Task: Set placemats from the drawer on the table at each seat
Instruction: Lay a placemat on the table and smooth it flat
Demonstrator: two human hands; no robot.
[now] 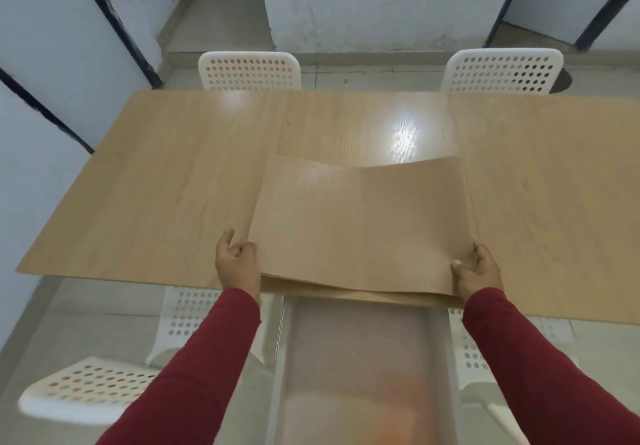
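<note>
A stack of thin tan placemats (360,226) lies on the near middle of the wooden table (156,185), its far edge curled up slightly. My left hand (237,261) grips the stack's near left corner. My right hand (479,270) grips its near right corner, thumb on top. Both arms wear dark red sleeves. Under the near edge of the table a pulled-out translucent drawer (363,358) shows, blurred.
Two white perforated chairs (249,70) (504,70) stand at the far side of the table. Two more white chairs (93,385) (474,358) stand on my side, left and right of the drawer. Pale walls with dark posts surround the room.
</note>
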